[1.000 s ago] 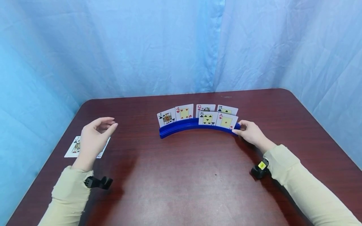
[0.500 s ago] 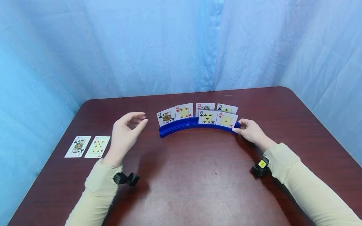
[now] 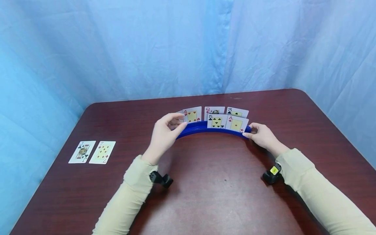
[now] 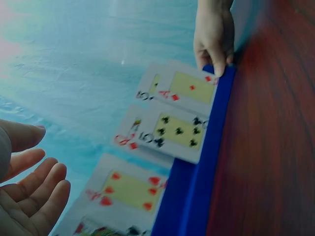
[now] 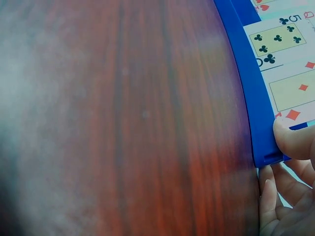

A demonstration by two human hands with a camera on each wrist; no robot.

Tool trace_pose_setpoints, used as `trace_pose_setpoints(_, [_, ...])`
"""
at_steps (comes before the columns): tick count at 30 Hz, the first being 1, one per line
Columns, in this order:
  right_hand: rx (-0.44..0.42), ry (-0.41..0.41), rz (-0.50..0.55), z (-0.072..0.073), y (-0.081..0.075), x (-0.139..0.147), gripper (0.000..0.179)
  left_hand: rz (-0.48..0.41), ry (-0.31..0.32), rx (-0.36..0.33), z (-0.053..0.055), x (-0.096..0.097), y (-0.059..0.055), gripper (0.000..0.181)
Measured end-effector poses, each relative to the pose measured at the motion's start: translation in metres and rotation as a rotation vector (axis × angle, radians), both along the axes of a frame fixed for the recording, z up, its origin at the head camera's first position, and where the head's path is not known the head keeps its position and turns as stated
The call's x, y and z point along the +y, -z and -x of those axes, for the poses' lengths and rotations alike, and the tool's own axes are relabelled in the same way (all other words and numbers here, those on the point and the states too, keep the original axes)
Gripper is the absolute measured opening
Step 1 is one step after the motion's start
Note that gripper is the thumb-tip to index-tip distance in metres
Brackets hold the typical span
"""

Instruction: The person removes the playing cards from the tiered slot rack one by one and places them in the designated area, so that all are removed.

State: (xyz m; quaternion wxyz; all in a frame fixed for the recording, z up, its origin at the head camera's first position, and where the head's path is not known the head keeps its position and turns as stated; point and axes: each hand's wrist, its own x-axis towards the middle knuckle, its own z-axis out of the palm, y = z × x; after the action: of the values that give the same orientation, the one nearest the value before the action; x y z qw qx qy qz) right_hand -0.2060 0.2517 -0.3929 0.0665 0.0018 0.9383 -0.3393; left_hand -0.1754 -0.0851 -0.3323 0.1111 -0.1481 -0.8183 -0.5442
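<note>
A curved blue card holder [image 3: 196, 126] stands on the table with playing cards upright in it. My right hand [image 3: 264, 137] grips its right end, the thumb over the front beside the ace of diamonds [image 3: 236, 124]. Left of the ace is the five of clubs [image 3: 216, 121]; behind these two stand the queen of diamonds [image 3: 214, 110] and a three of spades [image 3: 237, 112]. My left hand [image 3: 163, 135] hovers at the holder's left end, fingers relaxed and holding nothing. It mostly covers a jack [image 4: 101, 230], next to the four of hearts [image 3: 192, 115].
Two cards lie face up on the table at the left: a jack of clubs [image 3: 82, 152] and a seven of diamonds [image 3: 102, 152]. The dark red wooden table [image 3: 205, 182] is bordered by light blue curtains [image 3: 158, 49] at the back and sides.
My left hand has moved right, from over the two flat cards to the holder's left end, uncovering those cards and hiding the jack in the holder. My right hand stays on the holder.
</note>
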Motion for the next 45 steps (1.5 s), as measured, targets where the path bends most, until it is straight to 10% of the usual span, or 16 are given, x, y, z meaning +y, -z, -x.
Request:
trace_pose_setpoints(11, [0.009,-0.004,-0.002,0.0,-0.001,0.002,0.021,-0.021,0.098,-0.082,0.017,0.038,0.017,0.036])
trace_pose_setpoints(45, [-0.003,0.003,0.006,-0.001,0.003,0.0,0.022,0.012,0.17,-0.198,0.048,0.071,0.058,0.047])
